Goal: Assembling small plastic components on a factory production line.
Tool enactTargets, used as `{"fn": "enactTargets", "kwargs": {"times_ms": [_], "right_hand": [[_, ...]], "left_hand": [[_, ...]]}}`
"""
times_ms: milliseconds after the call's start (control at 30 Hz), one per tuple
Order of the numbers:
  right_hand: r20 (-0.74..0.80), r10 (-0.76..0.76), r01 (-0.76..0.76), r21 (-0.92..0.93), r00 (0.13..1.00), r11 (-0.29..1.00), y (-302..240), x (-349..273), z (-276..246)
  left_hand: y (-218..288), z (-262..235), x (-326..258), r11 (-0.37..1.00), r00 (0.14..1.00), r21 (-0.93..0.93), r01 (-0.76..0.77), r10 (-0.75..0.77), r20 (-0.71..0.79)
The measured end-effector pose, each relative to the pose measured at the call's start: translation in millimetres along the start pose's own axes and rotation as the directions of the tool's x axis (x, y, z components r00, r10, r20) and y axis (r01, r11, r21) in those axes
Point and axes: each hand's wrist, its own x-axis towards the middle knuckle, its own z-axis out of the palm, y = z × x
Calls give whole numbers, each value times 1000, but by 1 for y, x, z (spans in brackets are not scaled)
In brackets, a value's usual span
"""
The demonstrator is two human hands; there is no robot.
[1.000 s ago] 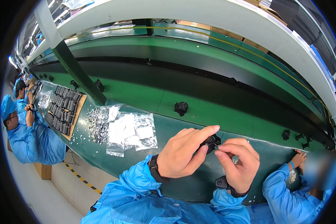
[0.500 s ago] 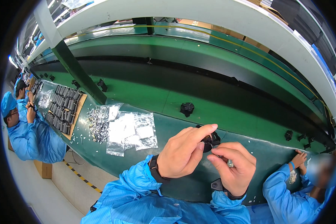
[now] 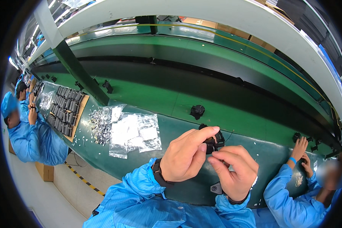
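My left hand (image 3: 184, 155) is closed around a small black device (image 3: 217, 141), holding it above the table in front of me. The device has dark, blocky parts, and a thin dark wire seems to stick out beyond it. Just below the device, my right hand (image 3: 235, 173) has its thumb and forefinger pinched near its lower edge. Whatever those fingertips may hold is too small and too hidden to make out.
Clear plastic bags (image 3: 136, 131) and a heap of small parts (image 3: 98, 125) lie to the left, beside rows of black parts (image 3: 66, 108) on cardboard. Beyond my hands, a black unit (image 3: 197, 111) sits on a green belt (image 3: 148, 98). A co-worker's hand (image 3: 301, 147) reaches toward units at right.
The black units on the belt have shifted right. My right hand has moved slightly left, still pinching beside the device. The right-hand co-worker's hand has reached up to the belt.
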Motion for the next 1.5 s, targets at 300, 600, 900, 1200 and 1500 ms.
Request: {"fn": "enactTargets", "kwargs": {"times_ms": [300,600,900,1200,1500], "right_hand": [[-47,-67,62,-102,997,993,2,-1,3],[-36,-78,71,-155,996,985,3,2,7],[-72,100,-90,131,992,987,21,1,11],[72,327,-303,599,942,741,27,3,2],[81,331,-290,701,940,652,30,5,2]], "left_hand": [[1,6,3,999,999,45,-4,5,-31],[5,1,2,998,998,61,8,-4,-62],[7,-5,3,979,988,-153,137,-146,-50],[5,-12,1,924,979,-322,206,-197,60],[2,-11,-1,854,979,-478,204,-190,78]]}}
